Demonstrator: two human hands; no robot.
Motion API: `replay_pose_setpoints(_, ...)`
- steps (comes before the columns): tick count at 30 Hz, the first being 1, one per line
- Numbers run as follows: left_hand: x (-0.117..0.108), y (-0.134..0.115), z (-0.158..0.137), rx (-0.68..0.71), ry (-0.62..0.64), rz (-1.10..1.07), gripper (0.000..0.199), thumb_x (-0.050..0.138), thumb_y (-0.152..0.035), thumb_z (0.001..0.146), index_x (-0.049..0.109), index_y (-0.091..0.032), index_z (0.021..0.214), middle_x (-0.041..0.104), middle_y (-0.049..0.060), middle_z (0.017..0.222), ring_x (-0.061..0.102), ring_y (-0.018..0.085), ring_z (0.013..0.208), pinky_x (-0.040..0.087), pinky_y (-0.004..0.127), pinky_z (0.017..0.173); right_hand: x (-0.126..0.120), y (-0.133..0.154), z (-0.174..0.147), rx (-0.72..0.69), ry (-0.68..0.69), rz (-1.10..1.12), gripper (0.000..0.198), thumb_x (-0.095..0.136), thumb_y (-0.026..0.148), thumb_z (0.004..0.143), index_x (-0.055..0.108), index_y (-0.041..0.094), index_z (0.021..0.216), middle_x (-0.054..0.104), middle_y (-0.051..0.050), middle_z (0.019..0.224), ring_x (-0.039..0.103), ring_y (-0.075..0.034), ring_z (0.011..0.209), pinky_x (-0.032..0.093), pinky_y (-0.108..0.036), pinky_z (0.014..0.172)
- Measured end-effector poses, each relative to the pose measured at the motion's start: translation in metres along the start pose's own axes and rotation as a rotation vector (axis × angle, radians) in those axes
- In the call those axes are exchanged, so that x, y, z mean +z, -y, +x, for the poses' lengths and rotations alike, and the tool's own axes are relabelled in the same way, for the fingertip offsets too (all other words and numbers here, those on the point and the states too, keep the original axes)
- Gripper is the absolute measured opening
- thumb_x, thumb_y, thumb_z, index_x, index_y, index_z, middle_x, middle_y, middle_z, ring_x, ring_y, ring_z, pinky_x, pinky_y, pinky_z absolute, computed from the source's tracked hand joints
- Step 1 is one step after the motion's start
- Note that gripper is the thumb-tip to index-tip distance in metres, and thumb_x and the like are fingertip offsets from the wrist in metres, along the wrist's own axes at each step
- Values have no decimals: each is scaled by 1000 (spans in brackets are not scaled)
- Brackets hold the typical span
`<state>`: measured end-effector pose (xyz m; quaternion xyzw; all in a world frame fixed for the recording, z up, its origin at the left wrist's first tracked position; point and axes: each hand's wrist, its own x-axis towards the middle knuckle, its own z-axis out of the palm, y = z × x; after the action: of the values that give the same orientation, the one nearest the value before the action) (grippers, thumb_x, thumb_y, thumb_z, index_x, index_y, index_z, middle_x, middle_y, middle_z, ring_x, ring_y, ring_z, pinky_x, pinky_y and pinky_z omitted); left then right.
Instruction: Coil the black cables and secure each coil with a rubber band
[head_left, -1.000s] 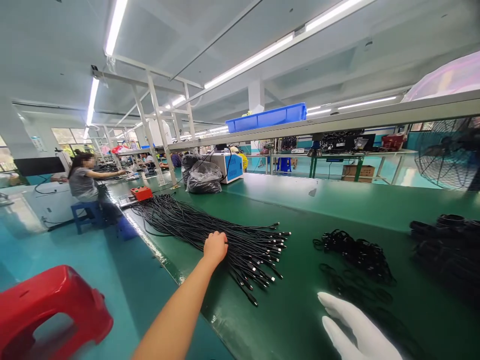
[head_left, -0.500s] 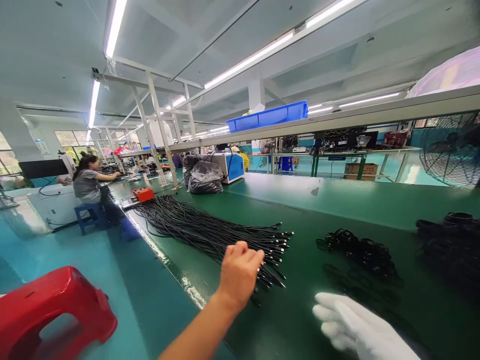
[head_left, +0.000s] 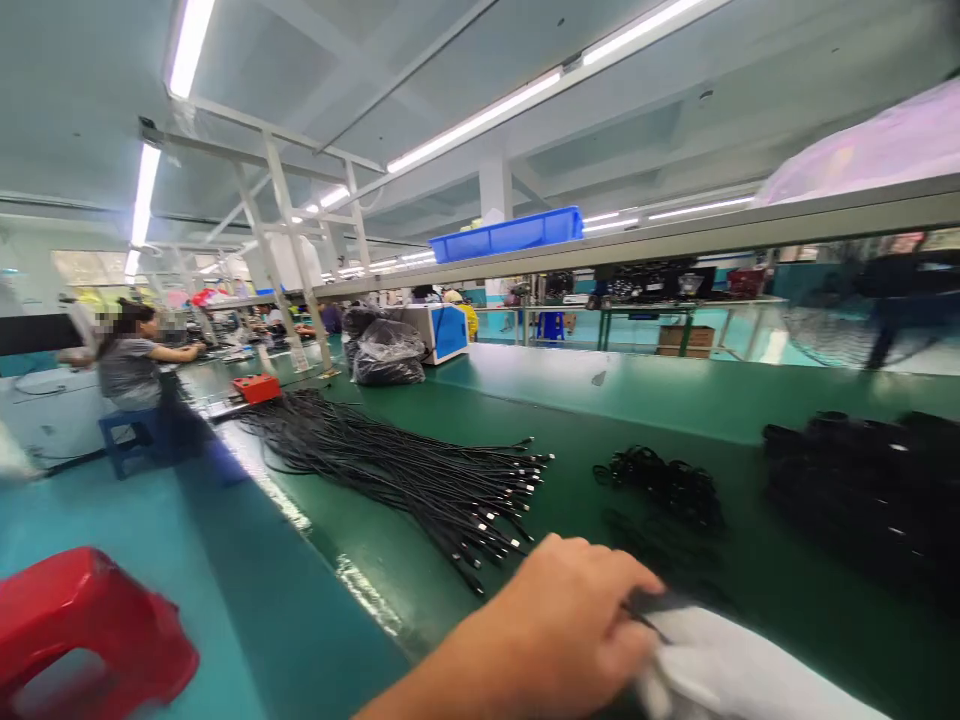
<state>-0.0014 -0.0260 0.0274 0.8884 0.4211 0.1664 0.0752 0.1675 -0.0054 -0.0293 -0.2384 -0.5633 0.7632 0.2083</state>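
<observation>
My bare left hand (head_left: 566, 625) is low in the centre, its fingers curled and thumb bent in. A small dark piece (head_left: 651, 602) shows at its fingertips; blur hides its kind. My right hand (head_left: 739, 665), in a white glove, meets the left at those fingertips. Its fingers are smeared and partly covered by the left hand. Beyond my left hand a long bundle of black cables (head_left: 390, 445) lies on the green bench (head_left: 517, 395), with the metal-tipped plugs fanned toward me.
A pile of small black loops (head_left: 664, 485) lies right of the cables; a larger dark heap (head_left: 862, 480) is farther right. Behind are a black plastic bag (head_left: 390, 350) and a blue-and-white box (head_left: 448, 333). An overhead shelf (head_left: 637, 240) crosses above. A red stool (head_left: 90, 630) stands left.
My left hand has moved from over the cable plugs, right and nearer, to meet my gloved right hand. The whole view has shifted, with the bench things now farther left.
</observation>
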Motion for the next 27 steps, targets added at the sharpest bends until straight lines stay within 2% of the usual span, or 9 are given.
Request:
replay_pose_setpoints(2, -15, -1, 3, -74, 101, -29, 9, 60, -26, 82, 64, -21, 88, 67, -1, 84, 59, 16, 82, 40, 27, 74, 2, -7, 1, 7, -12, 25, 34, 60, 47, 76, 66, 14, 78, 51, -1, 44, 41, -7, 34, 29, -19, 34)
replay_pose_setpoints(3, -18, 1, 5, -86, 137, -36, 8, 59, -25, 83, 65, -20, 80, 66, -1, 80, 58, 17, 81, 39, 28, 74, 3, -13, 4, 11, 56, 80, 40, 58, 49, 75, 65, 10, 82, 55, -2, 46, 39, -5, 31, 28, -17, 32)
replay_pose_setpoints(6, -14, 11, 11, -57, 185, -180, 13, 55, -16, 85, 63, -19, 74, 60, -3, 79, 54, 14, 82, 37, 25, 75, 5, -32, 17, 95, 305, 440, 59, 62, 50, 64, 58, 8, 106, 66, -9, 66, 55, -12, 38, 33, -17, 31)
replay_pose_setpoints(10, -10, 20, 12, 15, 251, -369, 16, 50, -13, 87, 59, -20, 76, 56, -4, 80, 51, 11, 81, 36, 22, 76, 3, -49, 32, 133, 545, 604, 53, 56, 32, 63, 57, 2, 106, 68, -16, 77, 61, -14, 48, 45, -19, 39)
replay_pose_setpoints(13, -14, 23, 13, 23, 270, -410, 17, 49, -13, 87, 59, -19, 75, 57, -4, 79, 51, 11, 81, 36, 22, 78, 1, -55, 37, 165, 610, 611, 50, 51, 24, 63, 57, 2, 107, 69, -17, 78, 65, -17, 54, 49, -22, 42)
replay_pose_setpoints(18, -9, 21, 19, 8, 233, -408, 16, 52, -15, 85, 61, -20, 74, 59, -4, 77, 53, 12, 80, 38, 23, 79, 1, -68, 41, 207, 553, 585, 41, 48, 26, 71, 59, 1, 102, 68, -18, 80, 67, -21, 62, 53, -27, 48)
replay_pose_setpoints(22, 8, 22, 12, 34, 122, -336, 22, 45, -20, 90, 66, -25, 88, 64, -2, 85, 56, 13, 84, 42, 24, 79, 4, -64, 33, 42, 392, 533, 42, 53, 37, 76, 59, 3, 101, 68, -17, 85, 66, -19, 66, 52, -27, 55)
replay_pose_setpoints(25, 17, 51, 0, 19, -86, -96, 32, 37, -26, 93, 59, -29, 115, 66, 1, 92, 59, 16, 86, 46, 27, 77, -2, -38, 17, -88, 300, 484, 53, 57, 53, 73, 60, 6, 96, 68, -18, 80, 66, -24, 72, 51, -38, 65)
replay_pose_setpoints(27, 20, 84, -7, -27, -240, 108, 31, 40, -33, 91, 61, -30, 114, 69, 2, 92, 61, 19, 87, 46, 31, 80, -13, -13, -1, -271, 256, 500, 59, 60, 63, 65, 60, 12, 93, 67, -13, 74, 65, -25, 66, 50, -44, 65)
